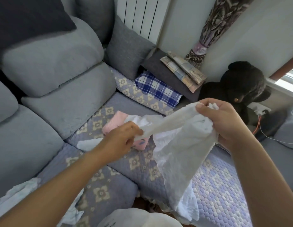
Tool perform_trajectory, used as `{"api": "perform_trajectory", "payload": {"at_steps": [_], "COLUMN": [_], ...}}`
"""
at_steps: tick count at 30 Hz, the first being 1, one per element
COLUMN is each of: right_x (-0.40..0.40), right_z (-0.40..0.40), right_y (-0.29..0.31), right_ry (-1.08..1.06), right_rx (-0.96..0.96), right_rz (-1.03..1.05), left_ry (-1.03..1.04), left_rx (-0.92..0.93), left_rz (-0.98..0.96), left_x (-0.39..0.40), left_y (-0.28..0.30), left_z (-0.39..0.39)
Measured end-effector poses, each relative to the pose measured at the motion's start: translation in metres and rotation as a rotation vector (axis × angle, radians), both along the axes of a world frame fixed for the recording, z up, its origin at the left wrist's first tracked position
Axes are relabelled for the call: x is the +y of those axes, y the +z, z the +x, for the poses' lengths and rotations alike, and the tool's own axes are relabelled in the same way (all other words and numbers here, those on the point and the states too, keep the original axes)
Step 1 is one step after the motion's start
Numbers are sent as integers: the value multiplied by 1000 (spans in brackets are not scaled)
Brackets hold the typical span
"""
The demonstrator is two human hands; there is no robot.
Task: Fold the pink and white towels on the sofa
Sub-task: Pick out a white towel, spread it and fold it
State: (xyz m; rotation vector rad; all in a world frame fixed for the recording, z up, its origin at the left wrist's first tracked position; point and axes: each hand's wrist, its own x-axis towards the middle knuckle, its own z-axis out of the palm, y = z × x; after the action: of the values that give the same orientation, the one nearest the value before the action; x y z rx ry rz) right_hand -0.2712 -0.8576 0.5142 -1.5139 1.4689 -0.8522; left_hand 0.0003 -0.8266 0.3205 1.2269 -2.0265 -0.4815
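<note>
Thin crinkled white towel point(173, 128) bunched, pinched by both hands, left point(121, 141), right point(224, 120), over quilted sofa point(224, 185)

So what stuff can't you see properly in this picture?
Head view:
- Pink towel: partly covered by the left hand and the white towel, so its shape and any folds are unclear.
- White towel: bunched in the right hand; its far end is hidden in the fist.
- Pale cloth at bottom left: cut off by the picture's edge.
- Black thing by the wall: too dark to tell what it is.
</note>
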Motion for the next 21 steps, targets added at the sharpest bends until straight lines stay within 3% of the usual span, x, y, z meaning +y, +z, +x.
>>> {"api": "perform_trajectory", "payload": {"at_steps": [3,8,12,14,18,21], "right_x": [5,12,18,21,26,25], "right_z": [3,10,18,22,29,28], "right_y": [-6,-11,-12,-13,-14,-12], "right_ry": [-2,34,70,110,198,128], "right_rx": [34,67,47,73,140,162], "right_rz": [9,-9,-16,-8,-27,-78], "left_ry": [-64,55,-61,-75,99,164], "left_rx": [-78,-101,-164,-71,305,396], "left_rz": [-29,36,-70,-37,249,284], "left_x": [25,53,75,85,87,84], "left_y": [-12,-41,-59,-63,-57,-55], "left_z": [-18,-40,-55,-69,-99,-116]}}
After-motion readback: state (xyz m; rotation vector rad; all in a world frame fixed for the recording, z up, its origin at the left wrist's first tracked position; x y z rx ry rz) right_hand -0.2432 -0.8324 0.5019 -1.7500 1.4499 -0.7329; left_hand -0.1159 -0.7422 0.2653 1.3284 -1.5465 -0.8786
